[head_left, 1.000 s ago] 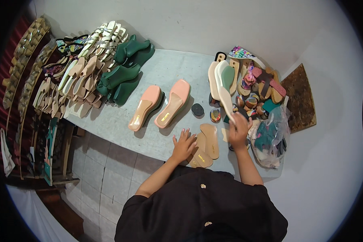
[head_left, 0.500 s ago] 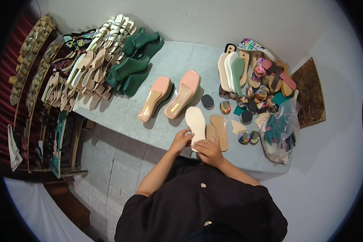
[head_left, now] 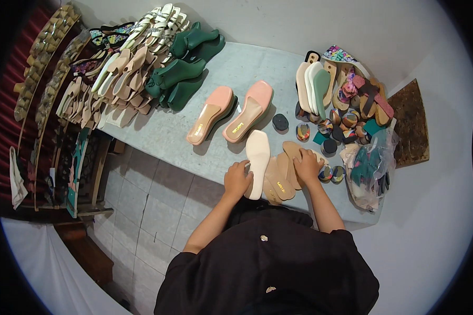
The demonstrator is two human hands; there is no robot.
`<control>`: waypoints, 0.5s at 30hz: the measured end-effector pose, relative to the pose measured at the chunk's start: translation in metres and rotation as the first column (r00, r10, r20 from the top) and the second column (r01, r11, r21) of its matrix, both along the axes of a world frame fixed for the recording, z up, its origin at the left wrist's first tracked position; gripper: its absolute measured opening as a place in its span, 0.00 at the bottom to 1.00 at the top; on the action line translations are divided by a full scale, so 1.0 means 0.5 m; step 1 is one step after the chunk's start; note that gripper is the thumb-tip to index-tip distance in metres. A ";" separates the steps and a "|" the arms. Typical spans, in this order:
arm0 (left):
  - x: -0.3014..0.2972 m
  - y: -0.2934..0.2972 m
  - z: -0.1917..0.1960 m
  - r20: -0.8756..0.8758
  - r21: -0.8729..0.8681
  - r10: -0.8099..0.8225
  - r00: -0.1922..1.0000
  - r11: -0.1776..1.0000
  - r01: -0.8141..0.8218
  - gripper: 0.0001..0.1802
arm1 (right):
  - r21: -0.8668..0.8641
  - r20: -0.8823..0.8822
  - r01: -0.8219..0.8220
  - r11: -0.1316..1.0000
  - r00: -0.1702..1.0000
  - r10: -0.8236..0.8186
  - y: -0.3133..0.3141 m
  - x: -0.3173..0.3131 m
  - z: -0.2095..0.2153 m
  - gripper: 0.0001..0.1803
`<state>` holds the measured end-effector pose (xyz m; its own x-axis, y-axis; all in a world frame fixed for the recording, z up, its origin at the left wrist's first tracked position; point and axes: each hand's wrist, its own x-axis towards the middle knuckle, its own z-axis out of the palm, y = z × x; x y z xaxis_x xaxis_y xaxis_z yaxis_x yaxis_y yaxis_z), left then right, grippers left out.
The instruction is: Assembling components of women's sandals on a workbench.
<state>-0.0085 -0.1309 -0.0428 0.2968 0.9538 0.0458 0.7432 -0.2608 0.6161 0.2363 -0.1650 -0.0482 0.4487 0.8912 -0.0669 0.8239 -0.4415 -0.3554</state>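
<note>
A cream shoe sole (head_left: 258,157) stands tilted at the table's near edge, with my left hand (head_left: 238,178) closed on its left side. Right beside it several tan insoles (head_left: 279,184) lie fanned over one another, gold print on the upper ones. My right hand (head_left: 308,166) grips the right edge of the outermost tan insole (head_left: 290,157), fingers bent over it. Beyond the cream sole stand two pink-strapped wedge sandals, a left one (head_left: 211,116) and a right one (head_left: 248,112). A round black piece (head_left: 280,122) lies right of them.
Green shoe forms (head_left: 178,76) and piled sandals (head_left: 122,79) crowd the table's left end. At the right are upright soles (head_left: 314,88), patterned round pieces (head_left: 302,132), a clear plastic bag (head_left: 374,168) and a brown board (head_left: 412,126). A shelf (head_left: 42,68) stands far left.
My right hand has left the cream sole and moved right onto the tan insoles, which are now spread apart. My left hand still holds the cream sole. The whole view has shifted slightly.
</note>
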 end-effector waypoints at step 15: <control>0.103 0.020 0.020 0.134 0.028 -0.287 0.948 0.958 0.286 0.19 | 0.038 -0.313 0.199 0.979 0.933 -0.178 0.005 0.019 -0.060 0.15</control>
<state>0.0432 -0.1208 -0.0331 0.5481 0.8288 0.1124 0.5459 -0.4563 0.7027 0.2459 -0.1625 -0.0779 0.5762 0.7994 -0.1701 0.5739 -0.5439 -0.6123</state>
